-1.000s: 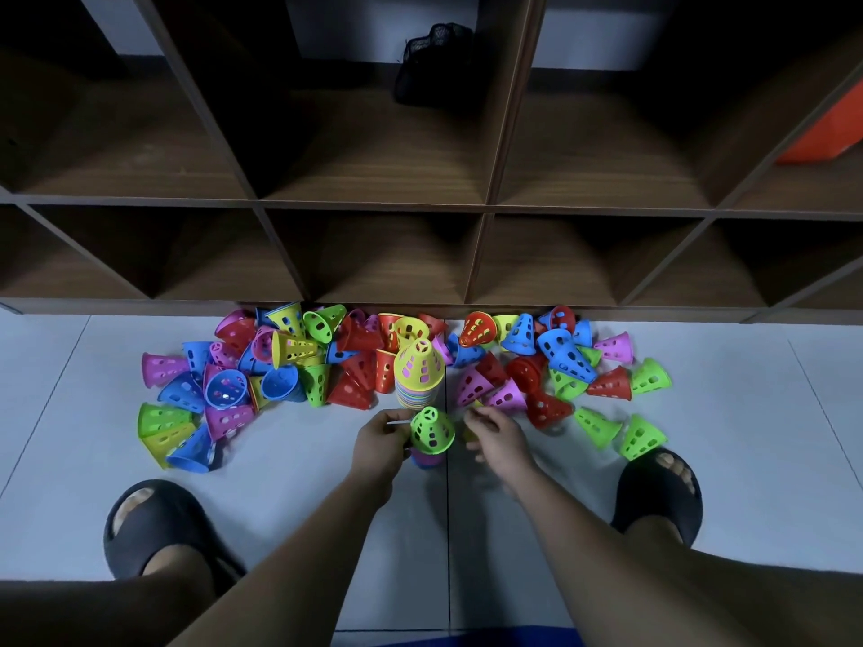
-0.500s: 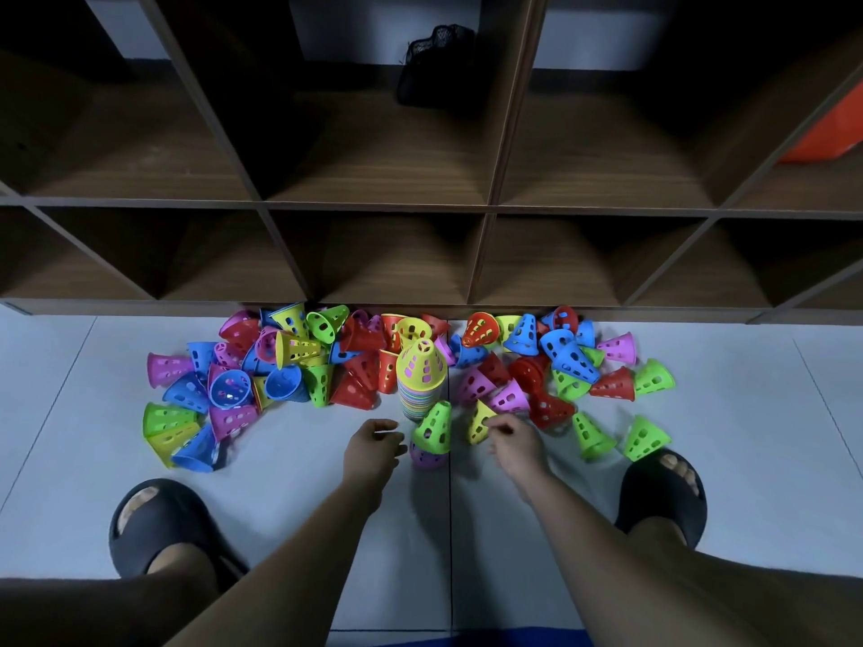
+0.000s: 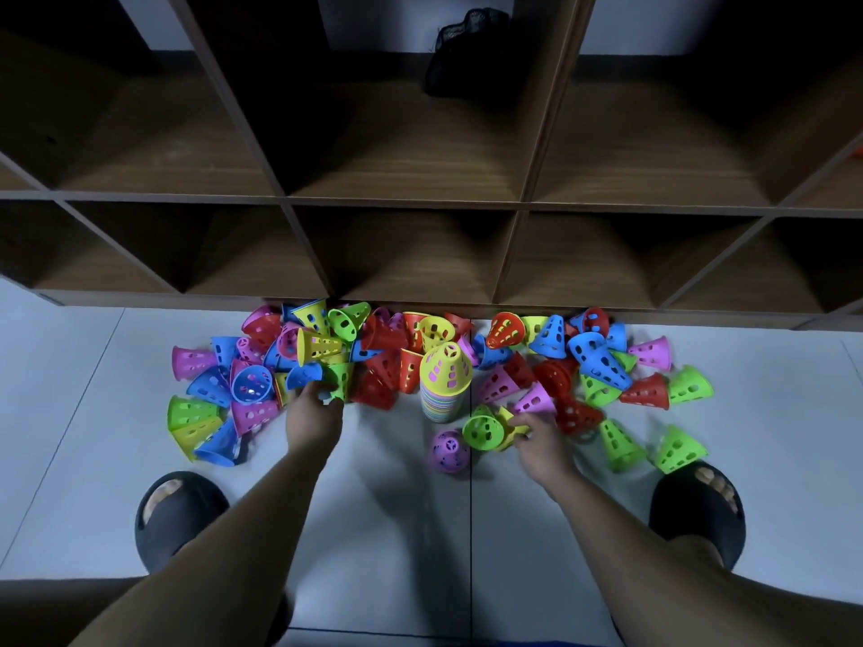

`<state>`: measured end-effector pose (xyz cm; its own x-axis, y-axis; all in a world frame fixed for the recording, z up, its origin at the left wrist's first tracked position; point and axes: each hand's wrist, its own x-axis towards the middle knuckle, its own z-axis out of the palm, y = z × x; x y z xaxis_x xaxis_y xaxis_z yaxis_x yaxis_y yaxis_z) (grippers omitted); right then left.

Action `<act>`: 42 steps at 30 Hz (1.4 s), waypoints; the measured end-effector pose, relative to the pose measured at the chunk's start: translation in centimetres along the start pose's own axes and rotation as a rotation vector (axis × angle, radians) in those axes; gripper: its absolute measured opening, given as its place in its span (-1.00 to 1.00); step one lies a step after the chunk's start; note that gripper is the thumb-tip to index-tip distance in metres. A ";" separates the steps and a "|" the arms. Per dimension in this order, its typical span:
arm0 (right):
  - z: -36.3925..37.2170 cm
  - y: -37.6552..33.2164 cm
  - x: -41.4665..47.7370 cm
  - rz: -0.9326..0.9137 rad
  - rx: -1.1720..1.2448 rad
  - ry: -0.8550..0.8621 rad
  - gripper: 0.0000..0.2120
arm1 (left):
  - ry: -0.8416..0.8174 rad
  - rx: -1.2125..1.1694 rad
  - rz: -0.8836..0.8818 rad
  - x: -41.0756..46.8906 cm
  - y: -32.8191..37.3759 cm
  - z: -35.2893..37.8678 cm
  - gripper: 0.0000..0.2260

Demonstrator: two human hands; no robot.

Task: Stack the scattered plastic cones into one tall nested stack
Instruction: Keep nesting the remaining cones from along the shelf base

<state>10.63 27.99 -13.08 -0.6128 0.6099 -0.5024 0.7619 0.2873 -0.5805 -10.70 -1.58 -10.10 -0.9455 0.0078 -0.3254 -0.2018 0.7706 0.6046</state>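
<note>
Left hand (image 3: 314,415) grips a green cone (image 3: 340,378) left of the stack (image 3: 443,385). Right hand (image 3: 539,436) pinches a yellow cone (image 3: 509,421).

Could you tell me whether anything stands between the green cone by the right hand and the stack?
Nothing visible does. The green cone lies right beside the stack, at the right of its base; the purple cone stands nearer the person, off that path.

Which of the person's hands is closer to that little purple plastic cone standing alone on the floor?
Right. The right hand sits just right of the purple plastic cone; the left hand is farther off, up and to its left.
</note>
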 end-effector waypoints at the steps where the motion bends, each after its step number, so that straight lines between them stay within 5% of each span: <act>1: 0.1 0.1 0.0 0.007 0.000 0.008 -0.74 | 0.015 0.030 0.025 0.5 -0.5 -0.2 -0.75; 11: 0.4 1.5 -1.0 0.011 0.056 0.043 -0.76 | -0.205 0.322 0.071 2.0 -2.5 0.4 -0.59; 15: -0.1 1.0 -2.4 -0.005 0.119 0.120 -0.80 | -0.127 0.290 0.063 0.4 -2.7 0.5 -0.63; 20: 0.3 1.0 -3.7 0.189 0.320 0.191 -0.78 | -0.010 0.234 0.047 -2.2 -2.6 0.0 -0.76; 26: 0.7 0.3 -6.1 0.388 0.620 -0.012 -0.85 | -0.001 0.078 -0.051 -5.9 -1.5 -0.6 -0.85; 33: 1.7 -3.7 -6.3 0.364 0.916 -0.228 -0.86 | -0.113 -0.171 -0.136 -9.2 -0.9 -0.8 -0.80; 38: 2.9 -5.8 -5.8 0.357 0.817 -0.247 -0.88 | -0.142 -0.232 -0.191 -9.7 -1.2 -1.0 -0.80; 42: 3.7 -5.1 -5.4 0.351 0.547 -0.103 -0.82 | -0.149 -0.341 -0.222 -9.3 -1.6 -1.3 -0.84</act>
<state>9.30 20.54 -9.77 -0.3848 0.5174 -0.7644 0.7204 -0.3494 -0.5991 -1.97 -3.76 -7.09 -0.8275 -0.0233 -0.5610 -0.4925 0.5098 0.7054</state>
